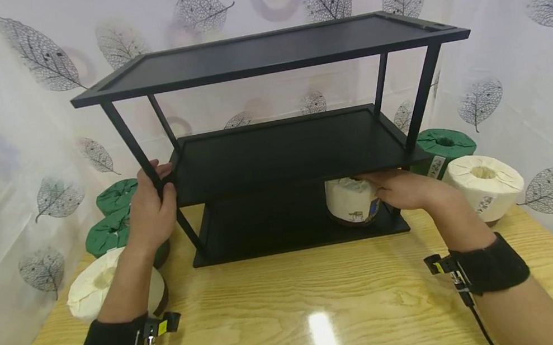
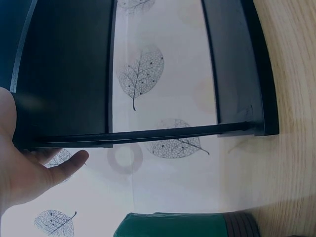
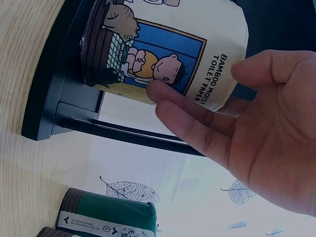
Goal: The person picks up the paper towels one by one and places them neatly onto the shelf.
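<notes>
A black tiered rack [image 1: 283, 143] stands on the wooden table. My left hand [image 1: 153, 213] holds its left side at the middle shelf, thumb in front of the corner post and fingers behind it. Part of that hand [image 2: 24, 173] shows at the left of the left wrist view. On the rack's bottom tier, at the right end, stands a cream toilet paper roll [image 1: 350, 201] printed with cartoon figures. My right hand [image 3: 266, 123] is at that roll, fingers fairly straight along its side and thumb at its top edge. The middle shelf hides part of the roll's top.
Two green-wrapped rolls [image 1: 111, 232] and a cream roll [image 1: 91, 287] stand left of the rack. Another green roll [image 1: 443, 146] and a cream roll [image 1: 485, 184] stand to its right. A leaf-patterned white curtain [image 1: 268, 97] hangs behind. Bare wood [image 1: 270, 308] shows in front.
</notes>
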Available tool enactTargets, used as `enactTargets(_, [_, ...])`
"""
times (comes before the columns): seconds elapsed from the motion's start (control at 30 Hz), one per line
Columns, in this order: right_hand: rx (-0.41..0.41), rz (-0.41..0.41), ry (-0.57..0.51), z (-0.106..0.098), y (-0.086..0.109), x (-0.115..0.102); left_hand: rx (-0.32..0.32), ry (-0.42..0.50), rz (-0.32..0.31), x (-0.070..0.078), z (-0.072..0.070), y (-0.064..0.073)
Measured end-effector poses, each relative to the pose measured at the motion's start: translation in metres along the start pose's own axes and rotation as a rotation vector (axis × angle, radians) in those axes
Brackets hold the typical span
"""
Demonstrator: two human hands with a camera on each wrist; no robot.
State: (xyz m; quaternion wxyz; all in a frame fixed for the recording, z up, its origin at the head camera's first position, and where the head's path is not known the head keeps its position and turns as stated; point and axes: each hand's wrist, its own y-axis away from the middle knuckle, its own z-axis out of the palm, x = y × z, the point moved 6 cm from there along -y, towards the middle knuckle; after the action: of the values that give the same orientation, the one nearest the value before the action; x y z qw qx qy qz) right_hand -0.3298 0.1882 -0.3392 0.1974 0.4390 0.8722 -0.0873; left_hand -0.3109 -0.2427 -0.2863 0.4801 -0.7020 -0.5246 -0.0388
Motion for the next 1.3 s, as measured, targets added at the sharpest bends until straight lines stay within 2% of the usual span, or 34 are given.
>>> enactTargets(0.47, [0.039, -0.030, 0.044, -0.0020, -0.0003, -0.0015, -0.007, 0.006, -0.016, -0.0019, 0.0002, -0.0003])
enactTargets(1.3, [0.040, -0.008, 0.078, -0.0009, 0.0001, -0.0005, -0.009, -0.002, -0.006, -0.0002, 0.0003, 0.0010])
